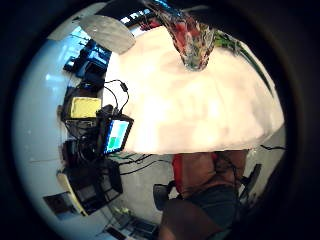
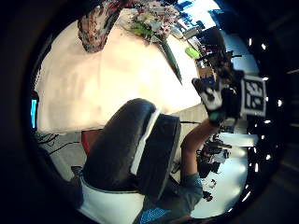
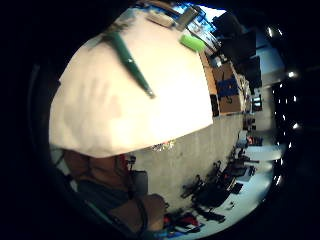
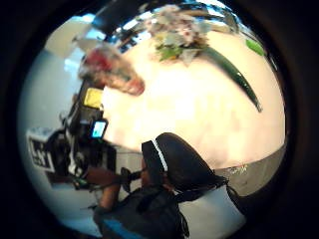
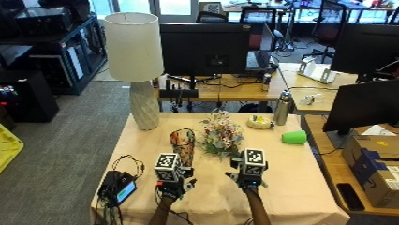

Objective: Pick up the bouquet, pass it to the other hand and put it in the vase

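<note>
While nothing is being lifted yet, the table [image 5: 312,187] is carrying everything under its pale cloth. A lamp [image 5: 134,65] is standing at the far left corner, well apart from the work. The vase [image 5: 182,143] is standing upright left of centre, mouth up, so stems can drop straight in. The bouquet [image 5: 221,136] is lying just beside it on the right, its green wrapped stem [image 3: 131,62] pointing toward the person, which looks handy for a grab. A green cup [image 5: 294,137] is sitting near the right edge.

Both hands are hovering above the cloth, holding nothing: the left hand [image 5: 171,180] before the vase, the right hand [image 5: 249,176] near the stem. I cannot tell how the fingers of these 2 hands are set. Bare cloth is lying around the stem, leaving open room for a reach.
</note>
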Demonstrator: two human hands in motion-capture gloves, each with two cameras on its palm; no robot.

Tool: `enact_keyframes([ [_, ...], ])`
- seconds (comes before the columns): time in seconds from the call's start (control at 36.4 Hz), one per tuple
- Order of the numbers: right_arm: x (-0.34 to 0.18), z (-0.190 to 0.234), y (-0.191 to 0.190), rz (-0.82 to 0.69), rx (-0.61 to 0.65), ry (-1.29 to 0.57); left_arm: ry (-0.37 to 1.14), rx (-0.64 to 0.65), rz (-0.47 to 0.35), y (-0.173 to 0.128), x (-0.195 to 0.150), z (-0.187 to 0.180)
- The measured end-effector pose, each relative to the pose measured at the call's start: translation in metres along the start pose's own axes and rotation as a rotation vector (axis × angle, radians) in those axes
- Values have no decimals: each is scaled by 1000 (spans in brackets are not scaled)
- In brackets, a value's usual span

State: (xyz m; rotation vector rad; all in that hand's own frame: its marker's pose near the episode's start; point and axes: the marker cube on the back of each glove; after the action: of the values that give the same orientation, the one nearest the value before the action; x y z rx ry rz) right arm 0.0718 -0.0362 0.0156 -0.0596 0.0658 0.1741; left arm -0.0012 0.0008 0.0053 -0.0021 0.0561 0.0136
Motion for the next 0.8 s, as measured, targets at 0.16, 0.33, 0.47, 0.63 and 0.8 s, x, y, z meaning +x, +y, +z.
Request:
enact_keyframes([
  [0.16, 57, 39, -46, 125, -84, 4, 18, 0, -5, 3, -3, 4],
  [0.33, 85, 60, -46, 212, -215, -54, 33, -22, -18, 1, -11, 12],
  [0.47, 87, 84, -42, 274, -335, -191, 45, -30, -23, 4, -14, 12],
  [0.63, 91, 84, -49, 342, -190, -218, 61, -22, -18, 4, -13, 12],
  [0.8, 89, 70, -67, 280, 59, -219, 77, -31, 9, 1, -6, 14],
])
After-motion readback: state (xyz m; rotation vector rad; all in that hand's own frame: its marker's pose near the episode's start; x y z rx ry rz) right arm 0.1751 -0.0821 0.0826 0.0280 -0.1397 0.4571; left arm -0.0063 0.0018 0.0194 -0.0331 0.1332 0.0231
